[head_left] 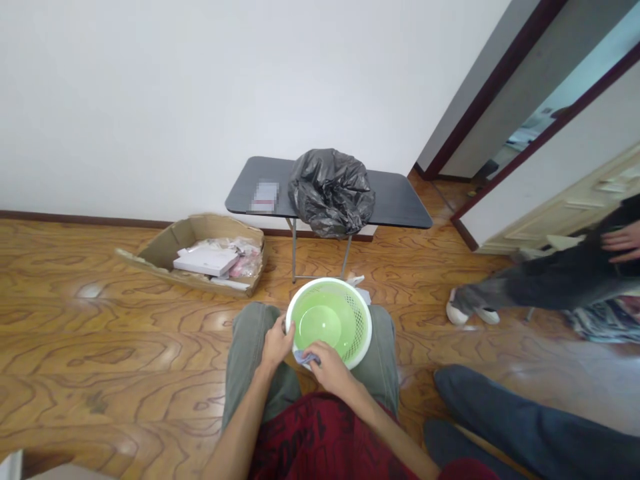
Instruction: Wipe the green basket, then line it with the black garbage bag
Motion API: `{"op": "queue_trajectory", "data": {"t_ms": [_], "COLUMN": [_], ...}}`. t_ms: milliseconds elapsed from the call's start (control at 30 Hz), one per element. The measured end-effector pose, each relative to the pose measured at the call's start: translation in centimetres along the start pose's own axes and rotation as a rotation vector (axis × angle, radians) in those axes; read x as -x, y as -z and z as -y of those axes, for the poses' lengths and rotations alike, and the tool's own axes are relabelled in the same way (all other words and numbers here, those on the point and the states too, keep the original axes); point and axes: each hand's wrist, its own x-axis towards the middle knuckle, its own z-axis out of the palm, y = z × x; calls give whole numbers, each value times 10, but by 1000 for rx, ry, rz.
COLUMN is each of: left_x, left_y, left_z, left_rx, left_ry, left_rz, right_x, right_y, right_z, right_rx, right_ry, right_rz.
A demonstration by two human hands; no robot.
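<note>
With the basket [320,323] on my knees [383,333], my left hand [279,343] clasped its rim [330,282] and my right hand [325,365] pinched a soft cloth [306,358]; the plastic seemed light, fairly stiff, perhaps slippery, best held by that rim.

The person wore a dark red top [320,443] with large black lettering printed across its front, some of the characters cut off by folds, and grey-green trousers [245,360] of plain cloth with visible seams along the legs. Both forearms were bare, without sleeves, and the hands were ungloved.
</note>
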Motion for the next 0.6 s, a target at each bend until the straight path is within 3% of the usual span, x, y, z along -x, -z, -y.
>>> {"op": "queue_trajectory", "data": {"t_ms": [133, 300, 600], "left_x": [-1, 1, 5], "left_y": [1, 2, 2], "left_z": [1, -1, -7], "left_rx": [86, 110, -64], "left_ry": [23, 14, -45], "left_rz": [58, 68, 63], "right_x": [14, 35, 21], "right_y": [20, 37, 14], "right_z": [-12, -27, -14], "right_rx": [26, 88, 71], "right_ry": [-14, -29, 5], "right_rz": [86, 89, 21]}}
